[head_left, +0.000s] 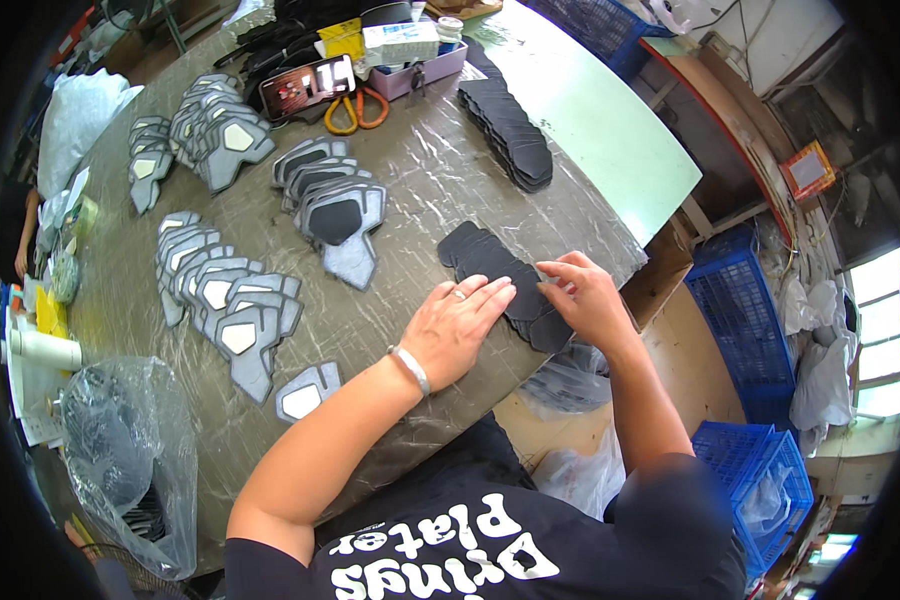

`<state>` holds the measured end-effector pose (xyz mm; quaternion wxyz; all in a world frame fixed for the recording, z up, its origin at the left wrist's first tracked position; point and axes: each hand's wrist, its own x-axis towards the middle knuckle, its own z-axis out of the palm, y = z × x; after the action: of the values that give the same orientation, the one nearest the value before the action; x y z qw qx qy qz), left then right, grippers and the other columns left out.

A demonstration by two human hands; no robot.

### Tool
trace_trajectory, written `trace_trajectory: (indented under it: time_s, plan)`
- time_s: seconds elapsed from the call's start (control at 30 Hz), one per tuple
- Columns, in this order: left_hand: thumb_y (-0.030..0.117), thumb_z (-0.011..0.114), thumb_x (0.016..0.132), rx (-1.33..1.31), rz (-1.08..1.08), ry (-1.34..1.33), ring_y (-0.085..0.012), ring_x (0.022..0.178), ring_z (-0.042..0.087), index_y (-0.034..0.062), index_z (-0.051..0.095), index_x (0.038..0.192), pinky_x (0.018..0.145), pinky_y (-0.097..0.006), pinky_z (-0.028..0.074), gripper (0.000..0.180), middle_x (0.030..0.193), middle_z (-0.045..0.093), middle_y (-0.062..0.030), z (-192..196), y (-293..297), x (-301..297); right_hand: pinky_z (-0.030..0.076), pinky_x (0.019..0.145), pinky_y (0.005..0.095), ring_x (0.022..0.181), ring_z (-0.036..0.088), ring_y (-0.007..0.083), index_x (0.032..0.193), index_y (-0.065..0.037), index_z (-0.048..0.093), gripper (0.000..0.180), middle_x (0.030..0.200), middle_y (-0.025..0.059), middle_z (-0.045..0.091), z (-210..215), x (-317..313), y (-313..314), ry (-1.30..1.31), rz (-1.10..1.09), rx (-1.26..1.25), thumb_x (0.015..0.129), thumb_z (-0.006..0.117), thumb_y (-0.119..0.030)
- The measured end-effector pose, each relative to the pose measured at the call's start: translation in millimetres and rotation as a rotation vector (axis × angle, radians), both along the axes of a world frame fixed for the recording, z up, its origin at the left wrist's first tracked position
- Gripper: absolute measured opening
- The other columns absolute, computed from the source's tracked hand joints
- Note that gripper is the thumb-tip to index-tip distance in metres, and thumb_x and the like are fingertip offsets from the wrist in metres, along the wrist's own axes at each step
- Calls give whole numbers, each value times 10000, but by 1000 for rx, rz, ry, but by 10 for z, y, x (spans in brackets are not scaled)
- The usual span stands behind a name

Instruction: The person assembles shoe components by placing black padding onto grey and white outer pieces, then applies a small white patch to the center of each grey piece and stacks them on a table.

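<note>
At frame centre, the left hand (457, 323) lies flat, fingers spread, pressing the black stack (500, 277) on the table (410, 190). The right hand (582, 295) pinches the stack's right edge; its fingertips hide the grip. Both hands cover the stack's lower part.

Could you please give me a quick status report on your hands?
Left hand flat on black cutout stack. Right hand pinching its edge. Grey pieces lie apart.
</note>
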<state>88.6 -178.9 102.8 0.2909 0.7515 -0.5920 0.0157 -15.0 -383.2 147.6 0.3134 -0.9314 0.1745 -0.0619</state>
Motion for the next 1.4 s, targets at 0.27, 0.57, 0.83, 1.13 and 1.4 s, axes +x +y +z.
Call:
trace_trajectory:
  time_s: [0.27,0.57,0.83,1.13,1.4]
  plan:
    - [46,519,844,26,-28,-66,-238,1148,575,52,527,1326,947,-358,427,482,1246,622,-57,-69,-394,185,536,745,355,804,673,274,988,-42,737,165,943,119,663,-107,212,-209,33,177,-128,846,704,-117]
    - [99,476,878,52,-21,-165,-211,1157,558,56,502,1344,946,-347,409,468,1258,623,-38,-152,-416,195,491,746,403,858,588,332,850,-43,559,80,859,129,565,275,74,-235,54,634,-96,859,622,-91]
    - [108,462,892,149,-36,-153,-208,1208,533,87,484,1371,999,-342,390,479,1303,616,-32,-91,-362,226,513,773,332,894,619,271,903,-35,566,113,1002,115,602,612,-451,203,-70,651,126,848,648,22]
    - [187,698,931,-304,240,1019,-70,888,606,35,545,1244,726,-235,506,380,1102,610,-39,261,771,-210,494,716,242,747,591,96,931,6,589,44,828,27,606,34,-246,737,-168,85,563,904,624,7]
    - [122,731,899,-491,770,1558,-89,731,676,-7,665,965,615,-228,534,160,825,703,-51,131,2057,-932,507,739,242,806,625,90,1285,-15,466,461,905,52,648,-154,79,1814,0,394,820,883,689,7]
